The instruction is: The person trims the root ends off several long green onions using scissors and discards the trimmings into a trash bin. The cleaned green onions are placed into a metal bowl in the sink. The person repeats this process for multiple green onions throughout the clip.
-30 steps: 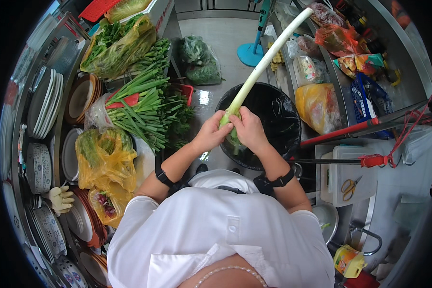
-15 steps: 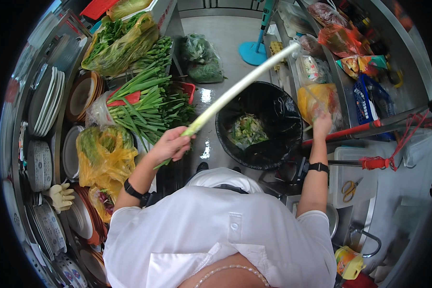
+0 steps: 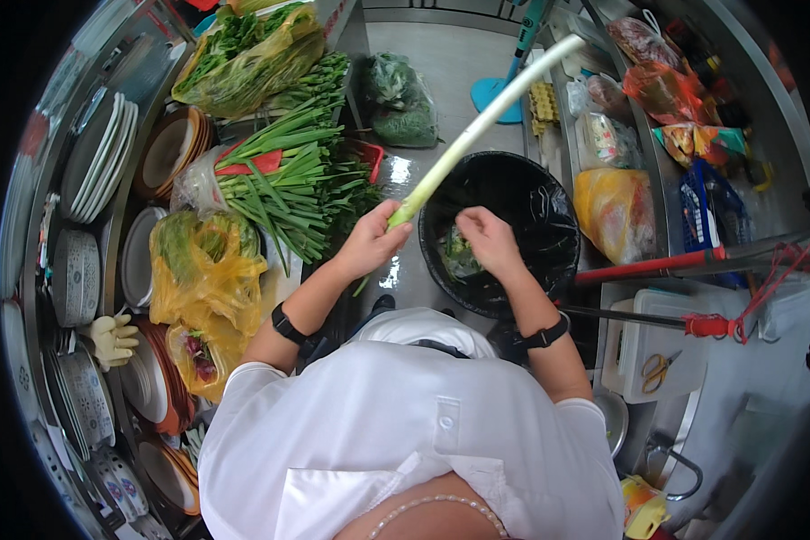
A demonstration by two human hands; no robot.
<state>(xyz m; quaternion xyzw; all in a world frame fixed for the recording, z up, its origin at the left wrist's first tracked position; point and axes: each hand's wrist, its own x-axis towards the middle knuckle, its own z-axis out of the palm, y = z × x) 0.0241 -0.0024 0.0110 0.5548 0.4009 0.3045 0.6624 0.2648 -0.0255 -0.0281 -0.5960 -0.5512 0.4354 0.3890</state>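
Observation:
A long scallion, white along most of its length and green at the near end, slants up to the right. My left hand is closed around its green end. Above the bin, to the right of the left hand, my right hand has its fingers curled together; whatever they hold, if anything, is hidden. Below it stands a round bin with a black liner. Leafy scraps lie inside, partly covered by the right hand.
Green leafy stalks and yellow bags of vegetables crowd the left side, beside stacked plates. A shelf with bagged goods runs along the right. A red pole juts in near the bin. Scissors lie on a lid.
My right hand has come from the shelf side, right of the bin, leftward to over the bin, near the left hand. The left hand still grips the scallion, now angled more steeply.

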